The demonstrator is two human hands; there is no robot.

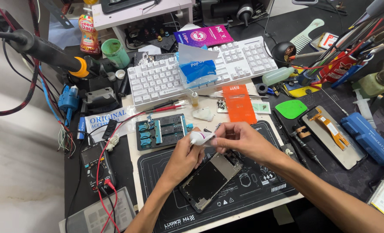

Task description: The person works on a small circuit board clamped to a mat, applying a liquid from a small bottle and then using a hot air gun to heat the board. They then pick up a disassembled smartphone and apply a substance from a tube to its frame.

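My left hand [187, 155] and my right hand [239, 140] meet above the black work mat [252, 190]. Both grip a small white tube [201, 137] with a pinkish end, the left hand at its body and the right-hand fingers at its tip. Just below the hands lies an opened phone frame [209, 179], dark inside with a metal plate at its upper end. My left wrist rests beside the frame's left edge.
A white keyboard [161, 80] with a blue packet [196, 69] on it sits behind. Nearby are an orange card [238, 103], a teal circuit fixture [161, 131], a multimeter [98, 166] with red leads, a green pick [291, 108], a phone screen [334, 136] and a blue case [369, 138].
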